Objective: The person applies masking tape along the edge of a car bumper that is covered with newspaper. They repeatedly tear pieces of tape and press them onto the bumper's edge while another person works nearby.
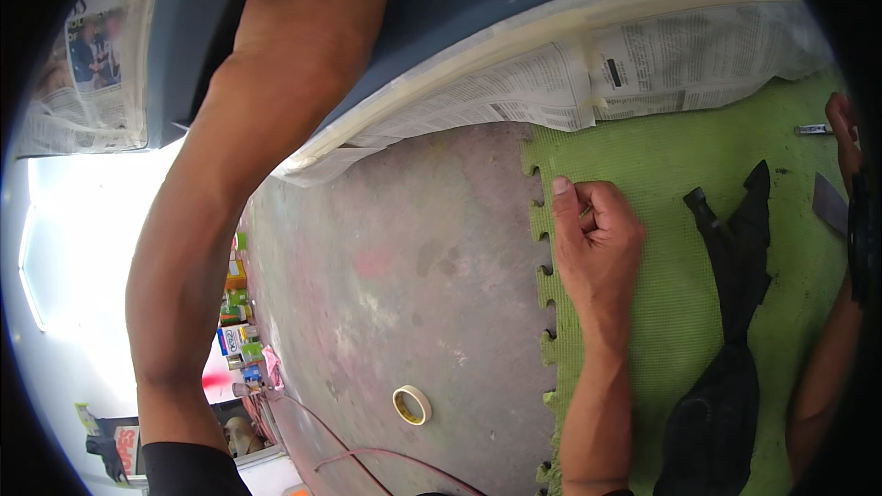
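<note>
My left hand [317, 14] reaches up to a blue-grey vehicle body panel [478, 14], at a dark gap along its edge. Its knuckles are bent and its fingers curl away from view, so whatever they grip is hidden. My right hand [602, 230] hovers over a green foam mat [680, 138], fingers curled in and thumb pointing up; I cannot make out what is in it. Newspaper masking [514, 83] is taped along the panel's lower edge. A limp black fabric piece [726, 358] with two narrow ends lies right of my right hand.
A roll of masking tape [412, 405] lies on the stained concrete floor [367, 285], near a reddish hose [395, 455]. Cans and boxes [237, 312] line the left side. Another person's hand [843, 133] is at the right edge, beside a grey flat piece [830, 204] and a small metallic tool [812, 129].
</note>
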